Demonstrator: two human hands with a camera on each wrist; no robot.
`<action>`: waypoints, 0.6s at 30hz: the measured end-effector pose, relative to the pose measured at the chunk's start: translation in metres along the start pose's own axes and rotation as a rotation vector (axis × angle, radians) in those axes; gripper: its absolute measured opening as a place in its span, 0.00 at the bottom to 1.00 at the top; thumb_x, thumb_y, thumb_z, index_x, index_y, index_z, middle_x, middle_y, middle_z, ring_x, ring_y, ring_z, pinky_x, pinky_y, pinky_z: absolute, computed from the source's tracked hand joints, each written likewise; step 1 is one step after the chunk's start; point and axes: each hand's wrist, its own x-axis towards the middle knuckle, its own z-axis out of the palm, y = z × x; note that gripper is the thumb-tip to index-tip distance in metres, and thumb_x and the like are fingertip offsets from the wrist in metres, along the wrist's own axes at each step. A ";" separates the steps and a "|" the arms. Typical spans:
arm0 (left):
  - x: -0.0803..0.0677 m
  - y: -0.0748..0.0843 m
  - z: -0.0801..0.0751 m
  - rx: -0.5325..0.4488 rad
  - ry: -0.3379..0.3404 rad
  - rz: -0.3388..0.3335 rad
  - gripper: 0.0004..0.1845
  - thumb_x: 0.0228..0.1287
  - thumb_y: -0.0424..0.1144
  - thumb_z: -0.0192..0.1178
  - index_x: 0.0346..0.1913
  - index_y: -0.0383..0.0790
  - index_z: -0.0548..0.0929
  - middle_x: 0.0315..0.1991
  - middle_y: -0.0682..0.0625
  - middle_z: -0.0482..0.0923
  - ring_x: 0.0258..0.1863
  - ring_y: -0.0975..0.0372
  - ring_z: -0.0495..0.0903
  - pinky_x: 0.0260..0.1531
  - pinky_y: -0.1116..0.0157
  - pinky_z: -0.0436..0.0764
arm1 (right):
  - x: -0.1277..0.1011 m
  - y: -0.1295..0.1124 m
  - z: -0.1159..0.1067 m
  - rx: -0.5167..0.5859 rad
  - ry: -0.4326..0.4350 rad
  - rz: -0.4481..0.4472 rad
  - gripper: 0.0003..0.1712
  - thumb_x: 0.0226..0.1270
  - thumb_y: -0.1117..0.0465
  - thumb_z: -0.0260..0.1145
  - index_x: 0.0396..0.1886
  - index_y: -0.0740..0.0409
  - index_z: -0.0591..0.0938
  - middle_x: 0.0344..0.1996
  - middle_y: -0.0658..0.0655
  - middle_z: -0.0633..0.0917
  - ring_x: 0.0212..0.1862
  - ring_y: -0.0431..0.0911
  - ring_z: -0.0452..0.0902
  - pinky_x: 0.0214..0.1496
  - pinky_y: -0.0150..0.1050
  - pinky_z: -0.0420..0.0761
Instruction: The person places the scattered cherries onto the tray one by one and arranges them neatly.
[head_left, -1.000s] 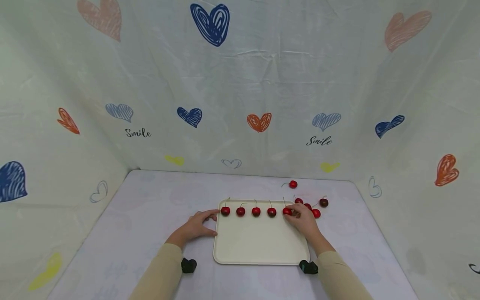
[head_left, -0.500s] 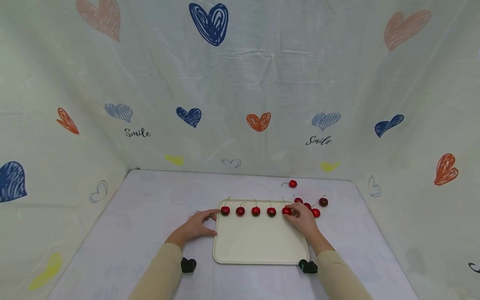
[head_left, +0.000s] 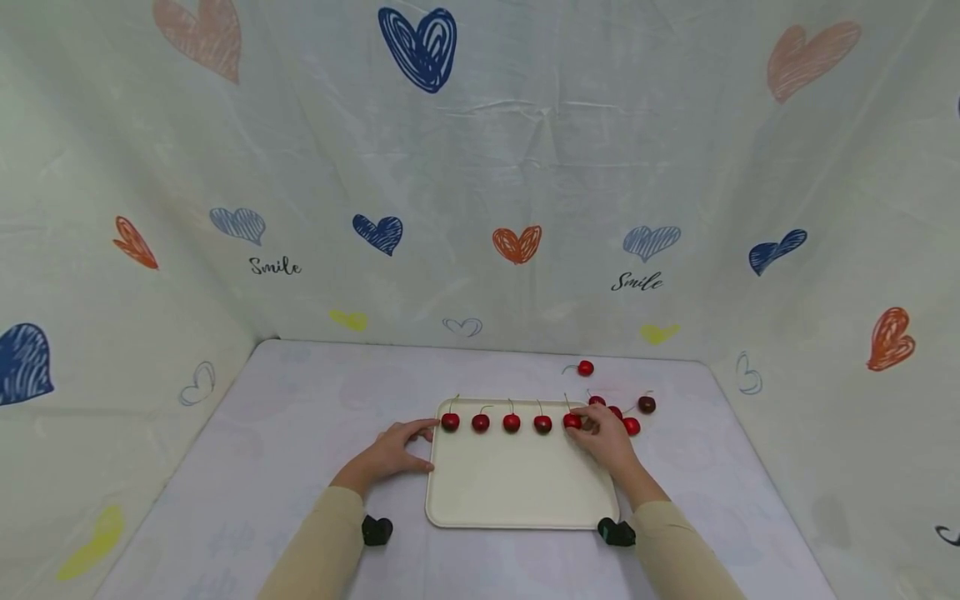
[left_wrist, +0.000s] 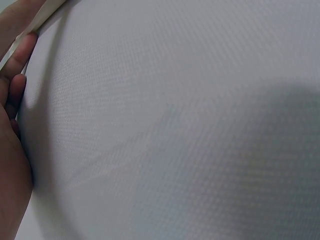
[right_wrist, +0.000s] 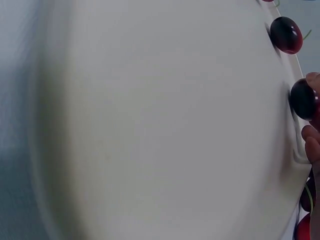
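A cream rectangular tray (head_left: 521, 487) lies on the table, with a row of several red cherries (head_left: 512, 423) along its far edge, stems pointing away. My right hand (head_left: 611, 442) pinches the rightmost cherry (head_left: 572, 421) of the row, at the tray's far right corner. In the right wrist view, thumb and fingers lie at either side of that dark cherry (right_wrist: 302, 99). Spread at the tray's left side, my left hand (head_left: 386, 454) touches the rim with its fingertips and thumb. Only part of this hand shows at the edge of the left wrist view.
Right of the tray lie several loose cherries (head_left: 632, 427), partly behind my right hand. One more cherry (head_left: 586, 368) sits farther back. A dark cherry (head_left: 647, 404) is to the right. Behind the table (head_left: 315, 383) hangs a curtain (head_left: 480, 167) printed with hearts.
Almost nothing differs. The cherry under my right fingers sits very slightly farther left than a second ago; the left hand stays at the tray's rim.
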 end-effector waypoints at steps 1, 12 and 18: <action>0.000 0.000 0.000 0.002 0.000 0.001 0.40 0.46 0.44 0.78 0.66 0.50 0.74 0.43 0.66 0.74 0.51 0.60 0.68 0.60 0.43 0.58 | 0.000 -0.001 -0.001 0.007 0.003 -0.002 0.20 0.58 0.59 0.75 0.50 0.57 0.85 0.38 0.52 0.79 0.38 0.47 0.74 0.38 0.37 0.77; 0.000 0.002 -0.001 0.009 0.007 -0.002 0.40 0.46 0.43 0.78 0.66 0.49 0.74 0.42 0.65 0.74 0.51 0.60 0.68 0.60 0.43 0.60 | -0.005 -0.001 -0.021 0.041 0.054 0.013 0.21 0.60 0.64 0.73 0.53 0.61 0.83 0.41 0.57 0.79 0.42 0.48 0.74 0.43 0.37 0.78; -0.002 0.004 -0.002 0.010 0.012 0.004 0.40 0.46 0.42 0.78 0.65 0.47 0.75 0.42 0.64 0.74 0.49 0.60 0.68 0.59 0.43 0.60 | -0.013 0.006 -0.033 0.002 0.087 0.048 0.21 0.60 0.64 0.71 0.54 0.62 0.82 0.43 0.58 0.79 0.42 0.49 0.75 0.43 0.37 0.78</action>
